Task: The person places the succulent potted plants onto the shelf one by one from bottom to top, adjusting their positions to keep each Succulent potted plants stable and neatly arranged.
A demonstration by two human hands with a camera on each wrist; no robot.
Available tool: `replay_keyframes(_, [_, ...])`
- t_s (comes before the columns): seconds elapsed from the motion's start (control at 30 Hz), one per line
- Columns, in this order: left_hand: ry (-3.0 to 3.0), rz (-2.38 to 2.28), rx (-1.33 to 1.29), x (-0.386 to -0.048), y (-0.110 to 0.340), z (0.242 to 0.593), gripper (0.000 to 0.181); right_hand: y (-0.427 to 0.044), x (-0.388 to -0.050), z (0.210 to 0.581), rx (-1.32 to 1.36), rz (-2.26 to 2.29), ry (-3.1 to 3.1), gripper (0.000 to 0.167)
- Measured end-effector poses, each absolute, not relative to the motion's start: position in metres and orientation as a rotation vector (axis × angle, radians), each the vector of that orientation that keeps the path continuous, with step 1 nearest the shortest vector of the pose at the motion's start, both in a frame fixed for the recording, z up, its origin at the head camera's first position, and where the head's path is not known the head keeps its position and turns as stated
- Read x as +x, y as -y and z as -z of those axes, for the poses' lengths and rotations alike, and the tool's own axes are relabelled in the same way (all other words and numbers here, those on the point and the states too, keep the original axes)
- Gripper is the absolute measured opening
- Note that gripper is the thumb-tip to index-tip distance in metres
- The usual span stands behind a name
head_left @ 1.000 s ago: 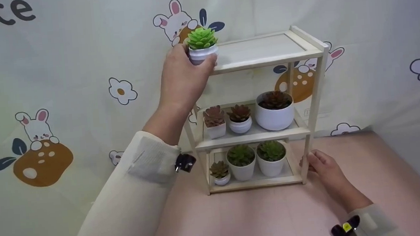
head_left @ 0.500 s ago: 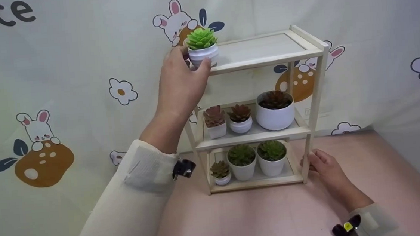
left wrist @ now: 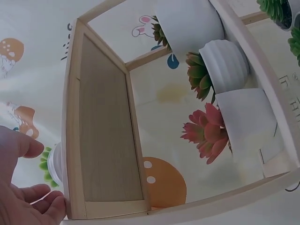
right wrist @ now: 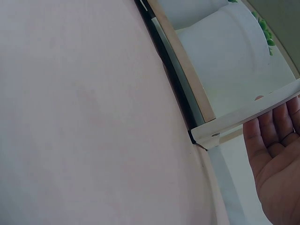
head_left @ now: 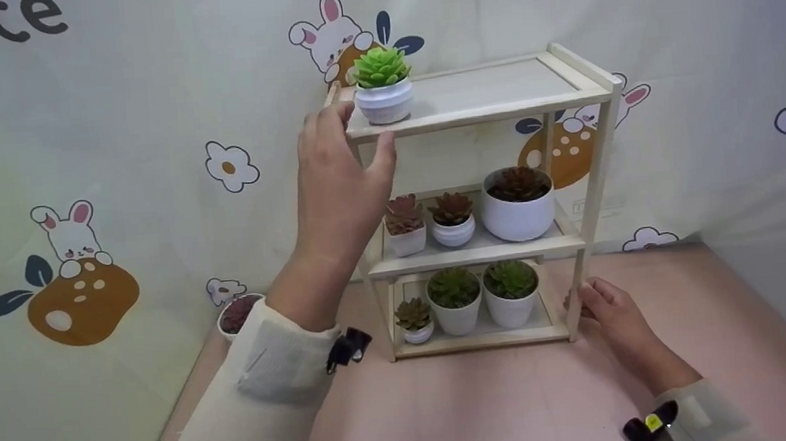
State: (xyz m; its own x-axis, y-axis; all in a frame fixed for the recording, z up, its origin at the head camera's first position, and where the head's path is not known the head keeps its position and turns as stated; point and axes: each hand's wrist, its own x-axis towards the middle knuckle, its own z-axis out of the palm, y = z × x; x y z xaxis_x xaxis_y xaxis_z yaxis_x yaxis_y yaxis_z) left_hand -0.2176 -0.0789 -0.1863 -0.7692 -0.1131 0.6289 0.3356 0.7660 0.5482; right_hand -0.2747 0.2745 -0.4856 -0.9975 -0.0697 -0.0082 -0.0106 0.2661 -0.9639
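Note:
A bright green potted succulent (head_left: 384, 103) in a white ribbed pot stands on the left end of the top board of a three-tier wooden shelf (head_left: 495, 90). Just left of that pot is my left hand (head_left: 334, 183), fingers and thumb spread and apart from it. In the left wrist view the same hand (left wrist: 21, 176) has its fingertips near the shelf's edge. Low on the shelf's right front post, my right hand (head_left: 619, 329) holds the upright, thumb in front and fingers behind. The right wrist view shows the fingers (right wrist: 274, 129) against the post.
The middle tier bears a square-potted reddish succulent (head_left: 405, 226), a small round-potted one (head_left: 453, 223) and a wide white pot (head_left: 518, 207). Below stand a tiny succulent (head_left: 415, 320) and two green ones (head_left: 455, 300). Another potted plant (head_left: 237, 313) sits behind my left sleeve.
My left hand has let go of the bright green succulent's pot and drawn slightly down and left. A potted plant has come into sight behind the left sleeve. My right hand stays on the post.

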Motion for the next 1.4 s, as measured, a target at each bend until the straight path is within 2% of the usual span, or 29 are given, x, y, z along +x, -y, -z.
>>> replay_keyframes(0.27, [2.159, 0.877, -0.241, -0.206, 0.083, 0.215, 0.050, -0.271, -0.275, 0.489, -0.123, 2.032, -2.364, 0.055])
replay_keyframes(0.57, [2.151, 0.959, -0.228, -0.196, 0.090, 0.259, 0.049, -0.272, -0.274, 0.487, -0.113, 2.028, -2.376, 0.056])
replay_keyframes(0.9, [2.158, 1.038, -0.169, -0.198, 0.106, 0.320, 0.048, -0.273, -0.276, 0.486, -0.123, 2.040, -2.363, 0.054])
replay_keyframes(1.07, [2.177, 1.065, -0.113, -0.201, 0.111, 0.345, 0.046, -0.275, -0.275, 0.487, -0.116, 2.002, -2.387, 0.059])
replay_keyframes(1.4, [2.201, 1.099, -0.035, -0.211, 0.123, 0.385, 0.043, -0.272, -0.275, 0.487, -0.093, 2.015, -2.392, 0.055])
